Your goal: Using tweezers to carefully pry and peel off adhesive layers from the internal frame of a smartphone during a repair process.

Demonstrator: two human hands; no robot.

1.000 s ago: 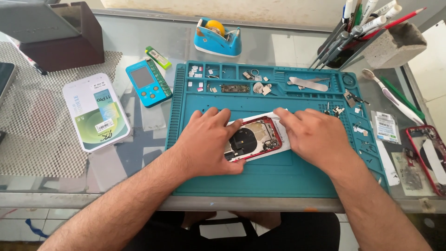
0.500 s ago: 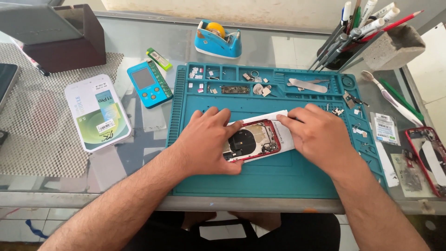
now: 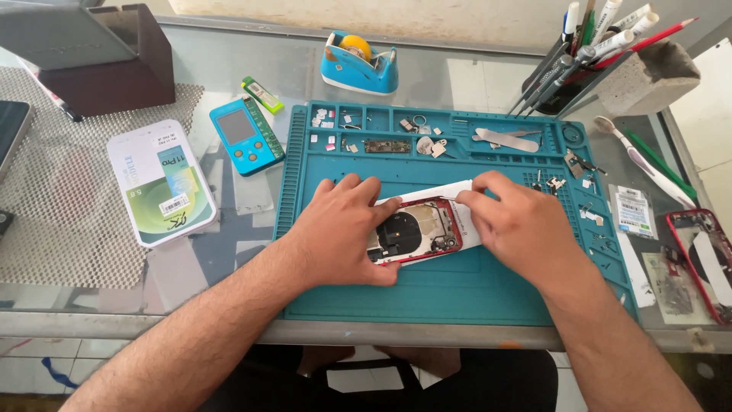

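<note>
Single head-worn view, looking steeply down and forward, close over the teal work mat [image 3: 457, 294], glass table [image 3: 229, 69] beyond
</note>
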